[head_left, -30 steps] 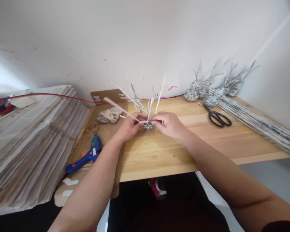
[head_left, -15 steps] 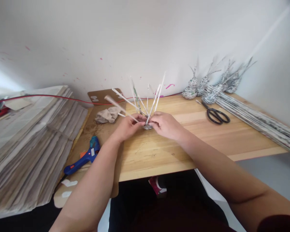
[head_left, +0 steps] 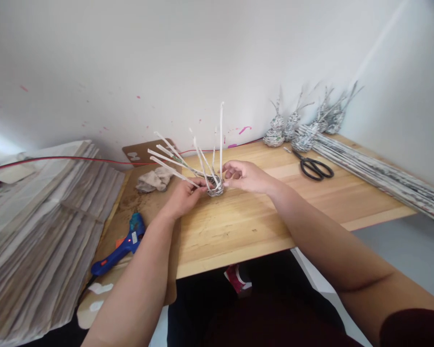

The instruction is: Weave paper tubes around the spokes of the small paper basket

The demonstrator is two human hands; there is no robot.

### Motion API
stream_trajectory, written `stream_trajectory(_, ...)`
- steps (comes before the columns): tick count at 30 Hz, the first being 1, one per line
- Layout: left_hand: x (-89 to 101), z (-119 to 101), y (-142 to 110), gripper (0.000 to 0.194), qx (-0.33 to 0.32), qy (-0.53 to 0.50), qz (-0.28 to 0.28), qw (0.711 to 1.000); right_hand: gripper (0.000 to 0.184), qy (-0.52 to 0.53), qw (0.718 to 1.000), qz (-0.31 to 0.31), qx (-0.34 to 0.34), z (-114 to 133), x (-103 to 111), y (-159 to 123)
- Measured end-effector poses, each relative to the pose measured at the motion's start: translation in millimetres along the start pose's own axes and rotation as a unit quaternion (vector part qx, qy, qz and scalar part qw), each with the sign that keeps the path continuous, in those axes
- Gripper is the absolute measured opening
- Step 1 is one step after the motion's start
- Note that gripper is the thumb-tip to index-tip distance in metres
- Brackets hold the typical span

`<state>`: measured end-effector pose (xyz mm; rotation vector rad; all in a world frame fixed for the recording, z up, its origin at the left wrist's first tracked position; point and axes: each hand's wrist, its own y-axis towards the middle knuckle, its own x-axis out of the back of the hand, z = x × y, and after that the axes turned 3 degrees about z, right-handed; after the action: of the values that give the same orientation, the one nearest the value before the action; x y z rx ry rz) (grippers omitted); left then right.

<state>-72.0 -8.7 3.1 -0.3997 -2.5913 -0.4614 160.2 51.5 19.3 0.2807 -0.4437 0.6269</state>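
A small cup-shaped weave of rolled newspaper strips (head_left: 214, 192) rests on the wooden board, its rim open at the top. Long pale paper stakes (head_left: 222, 130) fan out from it, several leaning left and others standing nearly upright. My left hand (head_left: 186, 196) grips the weave's left side, thumb in front and the other fingers partly hidden behind the stakes. At its right side is my right hand (head_left: 246, 176), with thumb and forefinger apart close to the rim and the rightmost stake. I cannot tell whether its fingertips touch the paper.
Left of the board lie a blue glue gun (head_left: 125, 248), a crumpled cloth (head_left: 155, 179) and a tall stack of folded paper (head_left: 54, 231). On the right are black scissors (head_left: 316, 169), rolled paper sticks (head_left: 369, 171) and several woven gourd shapes (head_left: 274, 134) by the wall.
The weave has turned between my hands, and more stakes now lean left. My right hand has loosened from the rim, its fingers spreading. The whole view has shifted slightly.
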Motion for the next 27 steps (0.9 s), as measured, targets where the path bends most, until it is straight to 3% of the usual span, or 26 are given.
stream_trajectory(4, -0.7, -0.7, 0.1, 0.018, -0.015, 0.024, -0.002, 1.000, 0.027, 0.030, 0.999, 0.029, 0.020, -0.4, -6.8, 1.7)
stream_trajectory(8, -1.0, 0.0, 0.5, 0.020, -0.014, 0.033, -0.006, 0.999, 0.014, -0.008, 0.999, 0.007, 0.045, -4.9, -8.0, 4.2)
stream_trajectory(17, -2.8, 0.9, -2.5, 0.020, 0.016, 0.031, -0.014, 0.999, 0.013, -0.085, 0.994, -0.025, 0.070, -3.6, -10.4, 3.2)
stream_trajectory(27, -0.6, -1.6, 0.2, 0.017, -0.034, 0.066, 0.000, 0.997, 0.013, -0.098, 0.992, -0.025, 0.069, -2.0, -10.3, 2.1)
